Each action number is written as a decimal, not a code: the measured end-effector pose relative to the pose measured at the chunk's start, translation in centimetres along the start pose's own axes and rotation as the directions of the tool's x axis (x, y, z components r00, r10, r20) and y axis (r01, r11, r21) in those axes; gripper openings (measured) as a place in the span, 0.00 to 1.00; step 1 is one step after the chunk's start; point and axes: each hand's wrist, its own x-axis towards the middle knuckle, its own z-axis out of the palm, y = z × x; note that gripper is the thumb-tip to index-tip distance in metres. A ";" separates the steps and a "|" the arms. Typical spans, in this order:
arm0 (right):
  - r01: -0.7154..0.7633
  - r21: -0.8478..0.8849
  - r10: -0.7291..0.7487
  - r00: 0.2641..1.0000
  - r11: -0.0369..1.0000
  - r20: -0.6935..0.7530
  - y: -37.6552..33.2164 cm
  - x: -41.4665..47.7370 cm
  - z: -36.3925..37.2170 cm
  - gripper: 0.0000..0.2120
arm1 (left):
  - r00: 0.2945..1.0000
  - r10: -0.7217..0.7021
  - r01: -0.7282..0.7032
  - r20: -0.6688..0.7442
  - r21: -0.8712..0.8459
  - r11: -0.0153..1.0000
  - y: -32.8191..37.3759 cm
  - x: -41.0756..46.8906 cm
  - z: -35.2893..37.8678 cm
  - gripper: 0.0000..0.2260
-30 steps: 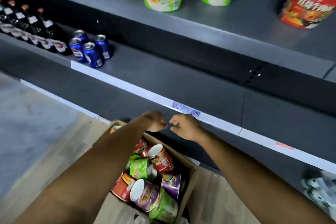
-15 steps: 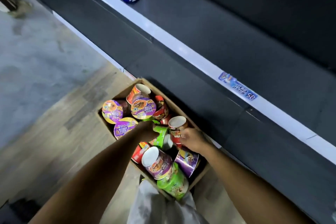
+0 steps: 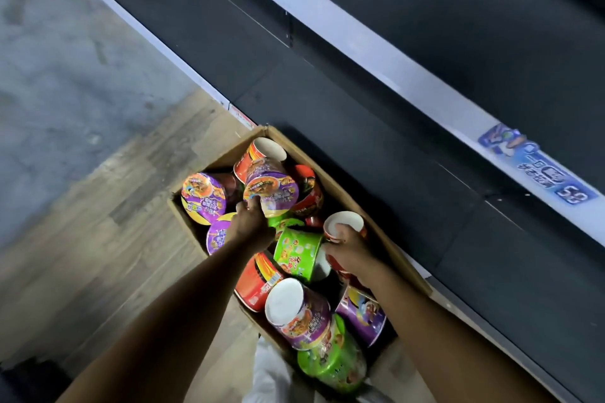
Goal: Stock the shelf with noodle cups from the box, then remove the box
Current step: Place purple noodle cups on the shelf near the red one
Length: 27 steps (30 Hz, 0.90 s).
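Noodle cups (image 3: 296,253) lie jumbled in an open cardboard box (image 3: 226,157), none of them upright. The box sits on the wooden floor (image 3: 98,222), its far long side against the base of the dark shelf (image 3: 458,26).

The left hand (image 3: 252,226) reaches into the middle of the box. Its fingers curl on the lid rim of a purple cup (image 3: 271,186), which lies on its side toward the far corner with the lid facing the camera. The right hand (image 3: 350,249) is at the box's right wall, fingers wrapped round a red cup (image 3: 343,222). That cup's white base points up and the thumb lies across the base. A green cup sits on its side between the two hands, touching the right one.

Two more purple lids (image 3: 203,196) show along the left wall. An orange-red cup (image 3: 262,154) rests in the far corner behind the held purple one. At the near end, a purple cup with a white base (image 3: 294,314) lies on a green cup (image 3: 334,360).

A white price rail runs along the shelf's front edge and carries a blue label (image 3: 537,170). White fabric (image 3: 271,373) shows at the bottom edge of the view.
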 end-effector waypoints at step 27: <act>0.013 0.231 -0.027 0.998 0.973 0.057 -5.5 9.4 4.6 0.30 | 0.992 -0.007 0.044 0.123 -0.295 0.954 -2.3 7.3 -1.0 0.25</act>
